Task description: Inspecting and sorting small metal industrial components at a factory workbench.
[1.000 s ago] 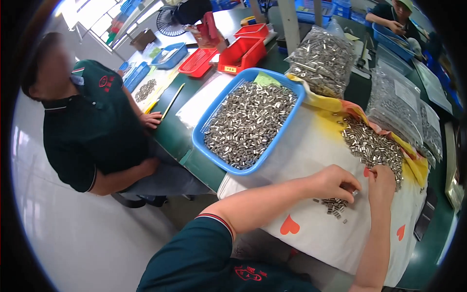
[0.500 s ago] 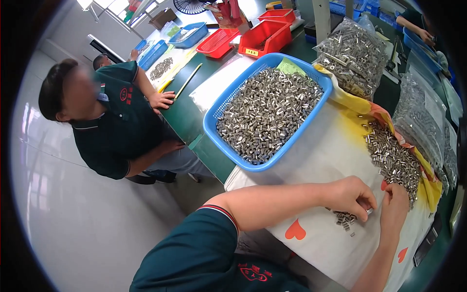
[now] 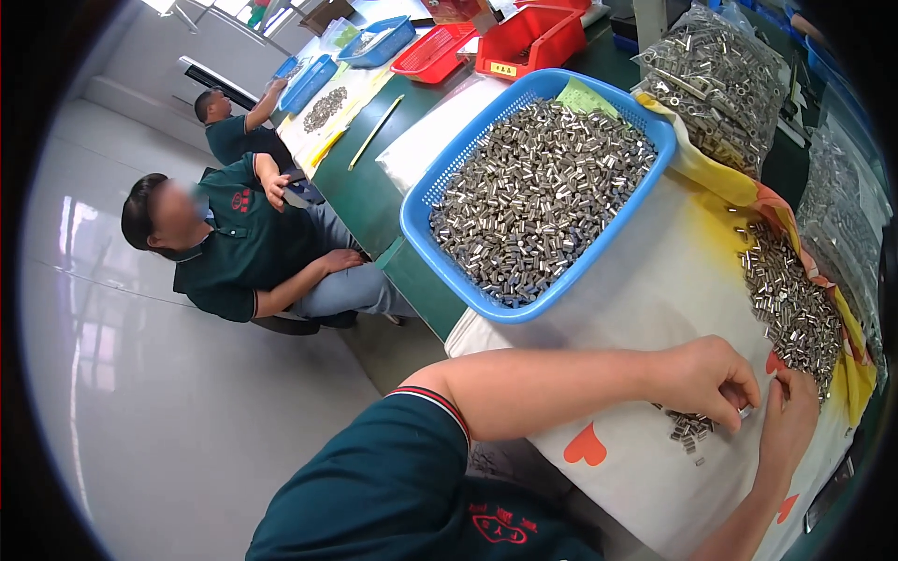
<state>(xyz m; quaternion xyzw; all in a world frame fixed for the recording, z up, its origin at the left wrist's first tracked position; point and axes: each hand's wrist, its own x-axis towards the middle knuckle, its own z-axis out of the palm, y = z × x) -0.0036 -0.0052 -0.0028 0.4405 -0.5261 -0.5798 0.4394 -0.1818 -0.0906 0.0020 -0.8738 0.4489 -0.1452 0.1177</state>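
Note:
My left hand [image 3: 708,379] is curled over the white cloth [image 3: 636,271], thumb and forefinger closed on a small shiny metal sleeve [image 3: 745,410]. Just right of it my right hand [image 3: 790,411] has its fingertips pinched together at the lower edge of a pile of small metal sleeves [image 3: 790,299]. Anything between those fingertips is too small or hidden to make out. Beneath my left hand lies a smaller group of sleeves [image 3: 690,427]. Beyond my hands, a blue plastic basket [image 3: 416,245] is filled with many similar sleeves.
Clear bags of metal parts [image 3: 716,84] stand at the far right. Red bins [image 3: 552,42] and a blue tray [image 3: 379,47] sit farther back on the green table [image 3: 421,290]. At left a seated co-worker [image 3: 234,234] holds a dark object; another person [image 3: 238,126] sits behind.
The view has shifted, so the table things sit farther right. The near co-worker's hand has lifted off the table and the person has leaned back. My hands keep nearly the same pose.

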